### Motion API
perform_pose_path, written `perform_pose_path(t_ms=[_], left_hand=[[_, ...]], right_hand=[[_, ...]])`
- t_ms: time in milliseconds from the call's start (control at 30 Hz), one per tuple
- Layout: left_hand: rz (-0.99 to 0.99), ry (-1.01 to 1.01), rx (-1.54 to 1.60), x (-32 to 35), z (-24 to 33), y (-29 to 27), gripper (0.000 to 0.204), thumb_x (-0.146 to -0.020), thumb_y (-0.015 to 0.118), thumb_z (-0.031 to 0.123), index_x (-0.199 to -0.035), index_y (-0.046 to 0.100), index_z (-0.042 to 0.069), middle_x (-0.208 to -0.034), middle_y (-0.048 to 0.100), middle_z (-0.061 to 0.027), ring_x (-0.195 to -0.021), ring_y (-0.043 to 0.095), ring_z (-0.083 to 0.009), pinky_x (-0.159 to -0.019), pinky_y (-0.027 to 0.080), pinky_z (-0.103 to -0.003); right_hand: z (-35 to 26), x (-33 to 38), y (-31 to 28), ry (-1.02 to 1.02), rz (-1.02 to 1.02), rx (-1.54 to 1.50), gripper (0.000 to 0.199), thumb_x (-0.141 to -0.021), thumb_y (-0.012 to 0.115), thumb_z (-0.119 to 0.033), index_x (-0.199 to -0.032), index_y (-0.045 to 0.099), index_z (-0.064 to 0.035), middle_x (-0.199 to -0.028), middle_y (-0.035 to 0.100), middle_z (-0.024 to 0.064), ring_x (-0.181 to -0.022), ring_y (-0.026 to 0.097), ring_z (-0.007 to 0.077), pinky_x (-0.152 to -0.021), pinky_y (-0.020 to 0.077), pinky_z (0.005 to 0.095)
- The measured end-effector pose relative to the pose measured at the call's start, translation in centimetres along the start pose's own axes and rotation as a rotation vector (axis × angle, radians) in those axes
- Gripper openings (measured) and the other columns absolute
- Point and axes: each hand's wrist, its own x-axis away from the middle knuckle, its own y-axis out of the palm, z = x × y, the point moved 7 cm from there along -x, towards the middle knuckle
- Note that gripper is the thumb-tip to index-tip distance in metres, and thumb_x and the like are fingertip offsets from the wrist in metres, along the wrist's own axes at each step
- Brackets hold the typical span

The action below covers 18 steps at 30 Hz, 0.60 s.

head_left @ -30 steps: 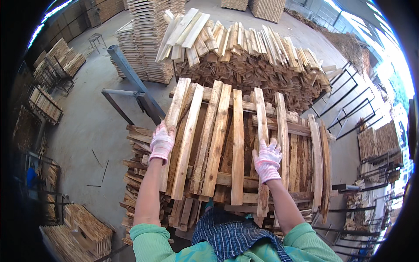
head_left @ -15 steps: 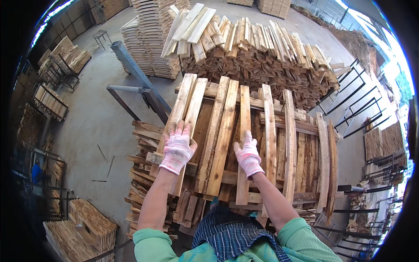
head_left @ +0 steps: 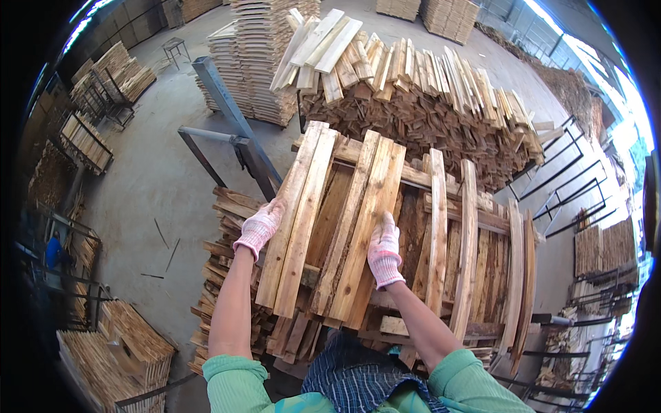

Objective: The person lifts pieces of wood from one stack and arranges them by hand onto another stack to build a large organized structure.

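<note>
In front of me, long wooden planks lie side by side across crosswise boards on a stack. My left hand (head_left: 262, 225), in a pink-and-white knit glove, grips the outer left edge of a pair of planks (head_left: 294, 217) that lie against each other. My right hand (head_left: 384, 252), gloved alike, holds the right edge of a plank (head_left: 392, 180), its fingers pointing away from me along the wood. That plank rests against two middle planks (head_left: 358, 224). A gap showing darker boards separates the left pair from the middle group. Parts of both hands' fingers are hidden.
Further right on the stack lie several spaced planks (head_left: 438, 234). A blue-grey metal post (head_left: 231, 103) rises at the left. Beyond is a large heap of planks (head_left: 427, 117), beside a tall stack (head_left: 255, 62). Black metal racks (head_left: 561, 172) stand at right.
The right-hand plank has moved left against the middle planks. My left hand has slid to the outer edge of the left planks, which now lie together. The view has shifted slightly.
</note>
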Motion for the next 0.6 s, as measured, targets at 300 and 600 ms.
perform_pose_path(t_ms=[300,600], left_hand=[[-0.164,-0.037,0.654,-4.0,-1.6,-0.7,0.046,-0.109,0.026,0.011,-0.153,0.032,-0.002,-0.144,0.047,-0.0140,-0.128,0.047,-0.0217,-0.108,0.042,-0.031],[0.079,-0.136,-0.602,-0.4,4.4,-0.7,0.081,-0.100,0.031,0.067,-0.154,0.035,0.007,-0.136,0.059,-0.0260,-0.128,0.055,-0.0401,-0.106,0.043,-0.049]], right_hand=[[-5.2,1.0,8.1,-0.055,-0.002,0.330,0.047,-0.104,0.046,-0.010,-0.150,0.037,0.0005,-0.154,0.039,0.0216,-0.139,0.041,0.0361,-0.117,0.0331,0.0427],[-4.2,1.2,10.0,-0.271,-0.367,1.581,0.053,-0.105,0.048,-0.016,-0.153,0.031,-0.0031,-0.156,0.036,0.0169,-0.143,0.037,0.0257,-0.120,0.0273,0.0382]])
